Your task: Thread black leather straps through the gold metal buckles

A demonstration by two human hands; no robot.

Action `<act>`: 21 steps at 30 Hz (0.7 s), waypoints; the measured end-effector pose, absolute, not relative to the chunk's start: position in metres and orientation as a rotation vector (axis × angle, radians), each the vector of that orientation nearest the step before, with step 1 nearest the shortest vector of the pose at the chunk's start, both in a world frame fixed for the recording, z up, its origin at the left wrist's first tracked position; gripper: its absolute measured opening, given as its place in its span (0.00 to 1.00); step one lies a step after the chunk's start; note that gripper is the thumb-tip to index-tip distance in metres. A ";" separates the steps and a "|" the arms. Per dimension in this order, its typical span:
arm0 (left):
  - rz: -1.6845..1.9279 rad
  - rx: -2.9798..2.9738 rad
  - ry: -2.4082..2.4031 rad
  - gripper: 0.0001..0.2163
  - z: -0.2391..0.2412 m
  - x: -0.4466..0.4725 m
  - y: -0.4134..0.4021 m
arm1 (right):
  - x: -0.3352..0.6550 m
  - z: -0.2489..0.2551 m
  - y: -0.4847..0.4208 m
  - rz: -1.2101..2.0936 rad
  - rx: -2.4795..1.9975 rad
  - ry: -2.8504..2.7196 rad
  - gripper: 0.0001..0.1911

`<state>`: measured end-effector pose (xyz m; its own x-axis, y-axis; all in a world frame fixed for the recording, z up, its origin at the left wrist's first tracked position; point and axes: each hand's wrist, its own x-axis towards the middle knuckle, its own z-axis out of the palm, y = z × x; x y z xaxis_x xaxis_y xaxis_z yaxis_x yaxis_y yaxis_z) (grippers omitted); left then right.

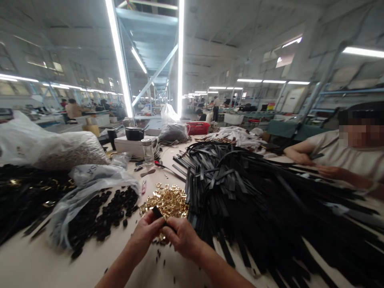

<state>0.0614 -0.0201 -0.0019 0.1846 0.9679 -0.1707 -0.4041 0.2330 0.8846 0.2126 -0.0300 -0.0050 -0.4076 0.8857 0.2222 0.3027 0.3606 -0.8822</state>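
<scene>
My left hand [147, 230] and my right hand [183, 237] meet close together at the front middle of the table, both with fingers closed. Between them is a black strap [156, 212], its end sticking up past my left fingers. The rest of it is hidden by my fingers. Just beyond my hands lies a heap of gold metal buckles [168, 198]. To the left, small black loops [120, 206] spill from a clear plastic bag [99, 176]. A thick pile of black straps [228, 188] spreads over the right side.
Behind the buckles stand a glass jar [148, 152], a black pot [135, 133] on a white box and a red basket [198, 128]. Pink thread snips [144, 187] lie left of the buckles. A co-worker [360, 156] sits at the right, handling a strap.
</scene>
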 end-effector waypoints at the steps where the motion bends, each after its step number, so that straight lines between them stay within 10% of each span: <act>1: 1.124 0.807 0.879 0.16 -0.003 0.062 -0.020 | 0.212 -0.007 -0.030 1.031 -1.047 -1.889 0.09; 11: 1.198 0.689 0.833 0.18 -0.017 0.069 -0.015 | 0.209 -0.025 -0.019 0.587 -1.110 -1.942 0.18; 21: 1.203 0.824 0.795 0.13 0.002 0.059 -0.024 | 0.213 -0.010 -0.018 0.859 -1.093 -1.791 0.21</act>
